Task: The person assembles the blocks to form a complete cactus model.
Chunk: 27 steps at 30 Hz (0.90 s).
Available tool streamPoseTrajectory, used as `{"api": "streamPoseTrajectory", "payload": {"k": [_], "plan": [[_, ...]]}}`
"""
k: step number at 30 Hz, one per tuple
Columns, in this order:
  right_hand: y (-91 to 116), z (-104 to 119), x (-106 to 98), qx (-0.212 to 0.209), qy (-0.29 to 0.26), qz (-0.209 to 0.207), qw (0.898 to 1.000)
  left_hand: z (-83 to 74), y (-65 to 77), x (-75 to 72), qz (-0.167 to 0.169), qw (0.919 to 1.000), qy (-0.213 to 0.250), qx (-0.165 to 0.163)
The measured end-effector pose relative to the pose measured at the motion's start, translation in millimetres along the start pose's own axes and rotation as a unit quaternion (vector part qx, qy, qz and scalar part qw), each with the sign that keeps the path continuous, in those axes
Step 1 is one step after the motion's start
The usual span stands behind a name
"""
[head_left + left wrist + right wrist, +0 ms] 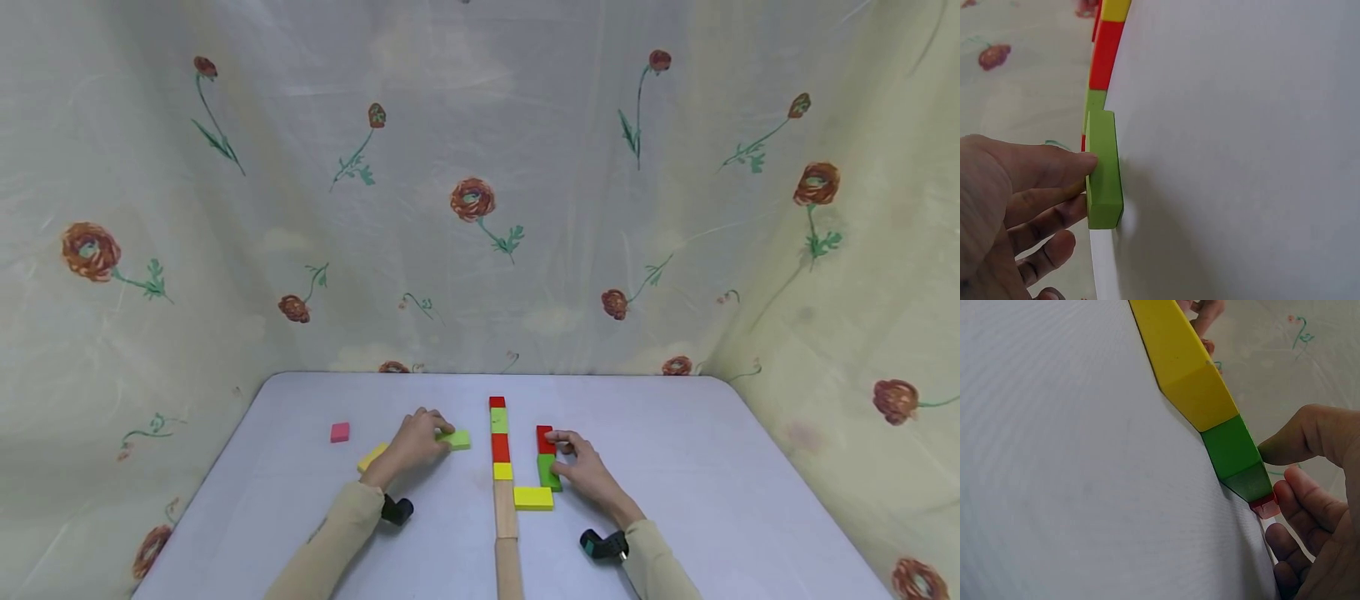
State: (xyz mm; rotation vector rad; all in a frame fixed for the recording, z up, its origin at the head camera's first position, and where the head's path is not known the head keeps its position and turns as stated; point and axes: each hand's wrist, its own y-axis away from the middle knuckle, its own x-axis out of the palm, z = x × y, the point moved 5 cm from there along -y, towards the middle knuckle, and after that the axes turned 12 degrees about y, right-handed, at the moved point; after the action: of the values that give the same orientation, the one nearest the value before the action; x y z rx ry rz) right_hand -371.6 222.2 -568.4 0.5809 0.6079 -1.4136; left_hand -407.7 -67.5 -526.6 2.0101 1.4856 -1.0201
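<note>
My left hand (415, 442) pinches a light green block (1104, 175) between thumb and fingers, left of a long row of blocks. In the left wrist view the thumb lies on the block's side, with a shadow beside it on the table. To the right of the row, my right hand (588, 475) has its thumb at a green block (548, 472) and a fingertip at the red block (546, 440) joined to its far end. A yellow block (533, 498) lies crosswise between the row and the near end of the green block.
Up the middle of the white table (247, 517) runs the row: wooden blocks (506, 508), then a yellow block (502, 472), a red block (500, 447), a light green block (498, 421) and a far red block (497, 402). At left lie a pink block (340, 432) and another yellow block (372, 457).
</note>
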Motion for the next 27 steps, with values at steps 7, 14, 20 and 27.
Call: {"api": "streamPoseTrajectory", "payload": {"k": [7, 14, 20, 27], "plan": [[-0.3, 1.2, -0.5, -0.005, -0.005, 0.001, 1.0, -10.5, 7.7, 10.1, 0.015, 0.9997, 0.004, -0.016], [-0.9, 0.8, -1.1, -0.011, -0.009, 0.004, 1.0, -16.0, 12.4, 17.1, 0.025, 0.9997, 0.001, 0.0], [-1.6, -0.1, -0.9, -0.011, -0.008, 0.004, 1.0, -22.2, 16.8, 22.5, 0.027, 0.9995, -0.009, 0.017], [-2.2, -1.7, 0.7, -0.006, -0.008, 0.003, 1.0, -28.5, 19.6, 23.8, 0.024, 0.9993, -0.011, 0.028]]}}
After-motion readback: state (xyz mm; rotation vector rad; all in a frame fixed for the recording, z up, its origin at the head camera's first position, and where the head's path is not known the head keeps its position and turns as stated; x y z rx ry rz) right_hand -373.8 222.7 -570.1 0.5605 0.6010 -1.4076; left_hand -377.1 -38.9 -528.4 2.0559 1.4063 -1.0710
